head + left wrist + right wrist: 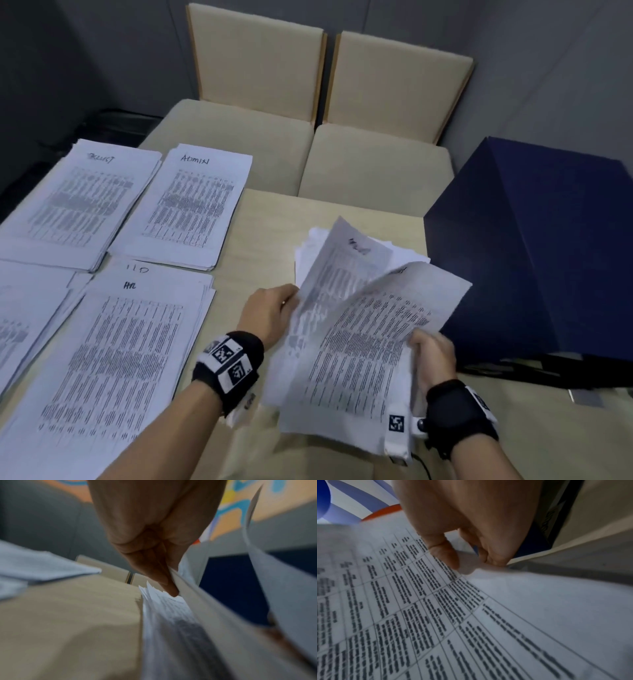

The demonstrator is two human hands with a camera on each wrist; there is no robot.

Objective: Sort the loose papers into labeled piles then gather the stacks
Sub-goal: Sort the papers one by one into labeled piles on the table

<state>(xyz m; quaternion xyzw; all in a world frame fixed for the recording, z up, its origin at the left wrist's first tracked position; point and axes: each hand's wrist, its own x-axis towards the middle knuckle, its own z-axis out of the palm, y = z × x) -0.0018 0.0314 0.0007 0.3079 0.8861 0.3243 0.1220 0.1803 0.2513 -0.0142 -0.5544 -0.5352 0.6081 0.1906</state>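
A loose stack of printed papers (310,245) lies on the wooden table (267,226), right of centre. My left hand (274,308) pinches the left edge of one sheet (342,270) (197,601), lifted and tilted off the stack. My right hand (432,349) pinches the right edge of a second lifted sheet (370,346) (471,615) between thumb (444,553) and fingers. Sorted piles lie to the left: one with a blurred label (80,205), one marked ADMIN (193,205), one marked HR (120,359), and a pile at the far left edge (20,325).
A large dark blue box (534,246) stands close on the right of the loose stack. Two beige chairs (253,68) (397,78) are pushed in at the table's far side. Bare tabletop (253,274) shows between the HR pile and the loose stack.
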